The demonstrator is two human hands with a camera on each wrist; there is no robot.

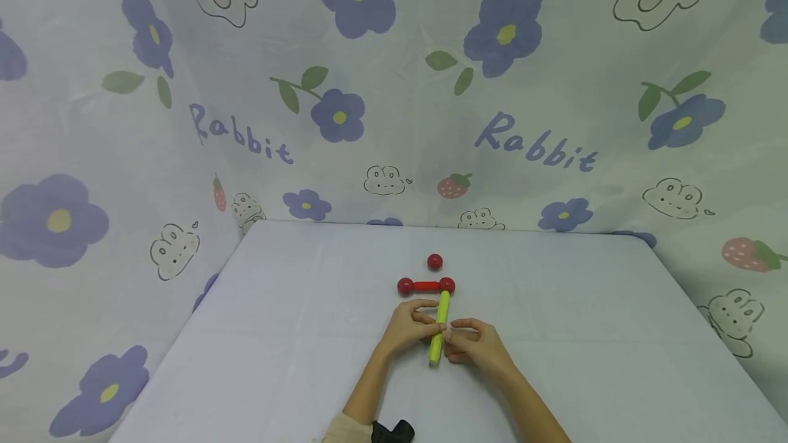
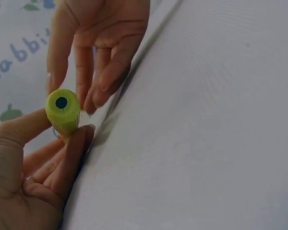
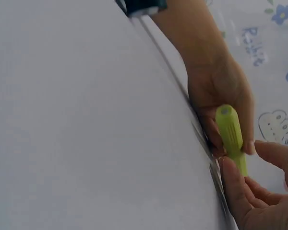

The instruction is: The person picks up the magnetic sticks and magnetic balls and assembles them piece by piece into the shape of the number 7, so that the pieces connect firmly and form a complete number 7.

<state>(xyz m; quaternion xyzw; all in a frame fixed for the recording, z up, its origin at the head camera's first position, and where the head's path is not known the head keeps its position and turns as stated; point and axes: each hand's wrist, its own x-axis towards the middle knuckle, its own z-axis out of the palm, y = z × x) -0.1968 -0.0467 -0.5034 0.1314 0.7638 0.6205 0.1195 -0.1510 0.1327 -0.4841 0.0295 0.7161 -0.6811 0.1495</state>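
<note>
A yellow-green magnetic rod [image 1: 435,344] points away from me, its far end at a red ball [image 1: 447,285]. My left hand [image 1: 411,327] pinches this rod between thumb and fingers near its middle. Close along the rod's right side is my right hand [image 1: 480,347], fingers spread loosely and fingertips right at the rod. In the left wrist view, the rod's near end [image 2: 62,103] shows a dark round centre. The right wrist view shows the rod [image 3: 229,127] between both hands. A short red rod [image 1: 426,286] links that red ball to a second red ball [image 1: 405,286].
A loose red ball [image 1: 434,262] lies behind the joined pieces. The white-covered table [image 1: 295,333] has a back edge meeting a curtain [image 1: 394,87] with flowers and rabbits. A dark strap device [image 1: 394,432] sits at the left wrist.
</note>
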